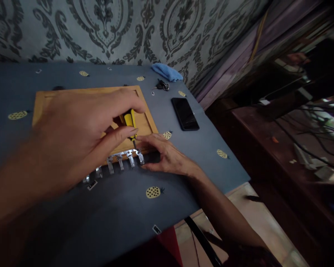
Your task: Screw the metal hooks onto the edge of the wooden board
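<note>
Metal hook rail (pixel 131 159) along near edge of rimmed wooden board (pixel 149 111), hooks hanging toward viewer. Yellow-black screwdriver (pixel 130 120) above, tip down at rail's right end. Left hand (pixel 80 122) palm down across board, forearm from lower left, fingers closed around screwdriver handle. Right hand (pixel 169 157) reaching in from right, thumb and forefinger spread about rail's end; pinch on it cannot be told. Beyond, on patterned bench (pixel 203 155): phone (pixel 185 114), keys (pixel 161 86), blue cloth (pixel 167 72).
</note>
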### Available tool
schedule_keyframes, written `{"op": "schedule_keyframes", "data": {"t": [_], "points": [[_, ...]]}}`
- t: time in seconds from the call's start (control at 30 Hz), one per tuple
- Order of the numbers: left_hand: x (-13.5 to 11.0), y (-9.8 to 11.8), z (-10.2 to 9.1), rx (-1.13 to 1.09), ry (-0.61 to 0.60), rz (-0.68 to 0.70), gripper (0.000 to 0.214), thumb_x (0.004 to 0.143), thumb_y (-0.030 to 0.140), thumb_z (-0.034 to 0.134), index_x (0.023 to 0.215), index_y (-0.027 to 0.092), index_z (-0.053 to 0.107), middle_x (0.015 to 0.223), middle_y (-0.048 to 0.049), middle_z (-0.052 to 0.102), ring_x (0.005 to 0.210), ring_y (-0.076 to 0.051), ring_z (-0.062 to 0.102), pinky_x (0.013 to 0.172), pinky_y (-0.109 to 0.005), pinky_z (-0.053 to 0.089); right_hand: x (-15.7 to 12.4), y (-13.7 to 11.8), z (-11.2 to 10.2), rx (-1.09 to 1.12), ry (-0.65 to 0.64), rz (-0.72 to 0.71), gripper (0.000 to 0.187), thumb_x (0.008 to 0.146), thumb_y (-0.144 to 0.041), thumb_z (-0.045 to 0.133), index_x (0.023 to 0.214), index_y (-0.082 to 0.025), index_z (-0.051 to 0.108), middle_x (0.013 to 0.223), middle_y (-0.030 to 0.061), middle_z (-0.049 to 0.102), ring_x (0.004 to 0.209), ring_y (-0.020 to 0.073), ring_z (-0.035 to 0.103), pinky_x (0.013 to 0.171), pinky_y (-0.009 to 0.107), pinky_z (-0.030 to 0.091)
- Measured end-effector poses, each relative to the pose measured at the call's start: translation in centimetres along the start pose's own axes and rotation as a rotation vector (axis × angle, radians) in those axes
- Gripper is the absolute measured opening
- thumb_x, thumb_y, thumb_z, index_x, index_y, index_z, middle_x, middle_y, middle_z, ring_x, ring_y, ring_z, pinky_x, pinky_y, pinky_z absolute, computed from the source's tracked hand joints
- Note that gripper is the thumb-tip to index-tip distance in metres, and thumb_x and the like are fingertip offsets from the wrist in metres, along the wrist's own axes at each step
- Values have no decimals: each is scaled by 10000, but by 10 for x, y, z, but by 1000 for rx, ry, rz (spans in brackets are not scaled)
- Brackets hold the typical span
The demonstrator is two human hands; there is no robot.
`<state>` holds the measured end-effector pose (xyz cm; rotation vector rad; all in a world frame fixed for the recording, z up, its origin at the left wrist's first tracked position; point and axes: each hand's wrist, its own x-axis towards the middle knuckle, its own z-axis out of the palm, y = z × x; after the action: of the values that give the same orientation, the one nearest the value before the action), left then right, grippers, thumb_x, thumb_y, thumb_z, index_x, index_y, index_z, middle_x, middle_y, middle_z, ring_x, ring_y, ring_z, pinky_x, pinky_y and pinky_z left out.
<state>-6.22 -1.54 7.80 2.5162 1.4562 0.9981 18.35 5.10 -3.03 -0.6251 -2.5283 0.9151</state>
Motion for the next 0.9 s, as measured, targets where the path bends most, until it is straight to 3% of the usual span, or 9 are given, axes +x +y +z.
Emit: {"op": "schedule_keyframes", "data": {"t": [0.13,0.47,0.77,0.9], "points": [[3,2,7,0,-62,113,156,1019,206,504,1059,236,652,777,56,665,647,-100,614,574,-213,331,0,0,-1,-9,-8,24,721,808,-245,834,1459,-242,525,1177,87,707,1132,279,632,1029,483,507],[7,5,17,-44,-72,140,183,1032,167,449,983,209,620,841,46,705,654,-94,632,559,-201,416,1,-1,-1,-2,-2,8,618,810,-251,841,1368,-224,578,1159,87,694,1108,279,625,994,462,506],[8,9,18,-29,-91,141,218,1045,161,447,894,177,604,823,10,711,630,-96,622,534,-209,405,2,-3,-2,24,-9,14,528,812,-232,832,1294,-219,616,1137,79,685,1105,276,618,991,469,504],[7,8,20,-27,-88,130,155,1036,182,491,961,176,626,894,3,726,665,-112,643,551,-234,428,2,0,-1,30,3,-16,474,818,-219,816,1250,-193,622,1135,89,682,1111,274,611,1006,476,495]]}}
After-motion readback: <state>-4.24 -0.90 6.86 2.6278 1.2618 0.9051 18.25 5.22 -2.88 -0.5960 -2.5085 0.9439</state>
